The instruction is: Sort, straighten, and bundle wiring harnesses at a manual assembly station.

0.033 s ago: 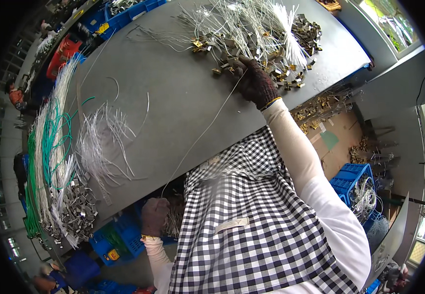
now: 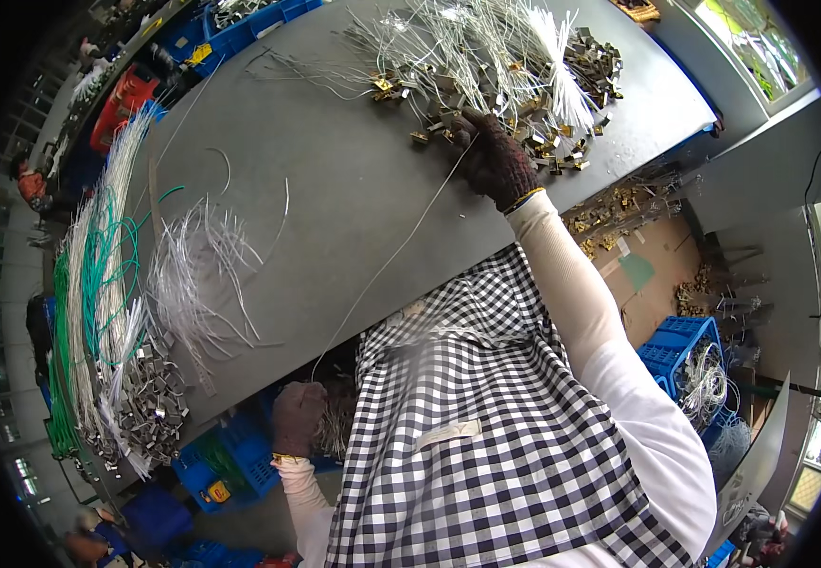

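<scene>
My right hand [image 2: 495, 166], in a dark knitted glove, is at the near edge of a heap of small metal clips [image 2: 562, 156]. Its fingers are pinched on a thin pale wire [image 2: 410, 237]. This wire curves across the grey table and over its near edge to my left hand [image 2: 299, 417]. That hand, in a brownish glove, is low beside my checked apron, below the tabletop, and looks closed on the wire's other end; its fingertips are mostly hidden. Next to it is a bundle of thin wires [image 2: 335, 426], partly covered by the apron.
Long clear and white wires [image 2: 467, 47] fan out from the clip heap. On the left lie loose clear strands [image 2: 197, 275], green and white wire bundles [image 2: 112, 246] and grey metal clips [image 2: 155, 402]. Blue crates [image 2: 680, 350] stand right and below left. Brass-coloured pieces litter cardboard [image 2: 642, 256].
</scene>
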Demonstrator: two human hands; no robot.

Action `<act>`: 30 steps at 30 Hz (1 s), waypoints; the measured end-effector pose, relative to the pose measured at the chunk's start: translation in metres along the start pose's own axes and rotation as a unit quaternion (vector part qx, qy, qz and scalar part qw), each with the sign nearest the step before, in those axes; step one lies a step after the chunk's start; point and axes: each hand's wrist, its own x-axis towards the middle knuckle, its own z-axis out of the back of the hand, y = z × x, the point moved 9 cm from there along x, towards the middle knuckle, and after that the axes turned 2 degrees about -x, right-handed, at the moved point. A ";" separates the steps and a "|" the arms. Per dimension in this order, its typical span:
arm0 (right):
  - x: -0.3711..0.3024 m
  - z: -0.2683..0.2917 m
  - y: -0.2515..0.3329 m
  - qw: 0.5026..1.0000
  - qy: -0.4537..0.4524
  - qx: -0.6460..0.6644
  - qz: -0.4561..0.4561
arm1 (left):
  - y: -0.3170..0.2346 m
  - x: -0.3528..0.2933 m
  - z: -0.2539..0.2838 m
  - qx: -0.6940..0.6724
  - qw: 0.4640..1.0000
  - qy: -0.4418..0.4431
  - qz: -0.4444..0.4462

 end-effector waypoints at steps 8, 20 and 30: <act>-0.016 -0.023 -0.005 0.999 0.037 -0.001 -0.011 | 0.007 -0.003 0.001 -0.025 1.000 -0.006 0.015; -0.055 -0.046 -0.071 0.974 0.205 -0.016 -0.090 | -0.037 0.006 -0.019 -0.060 0.997 0.048 -0.030; -0.123 -0.110 -0.145 0.962 0.234 -0.121 -0.079 | -0.085 0.023 -0.026 -0.216 0.974 0.012 -0.065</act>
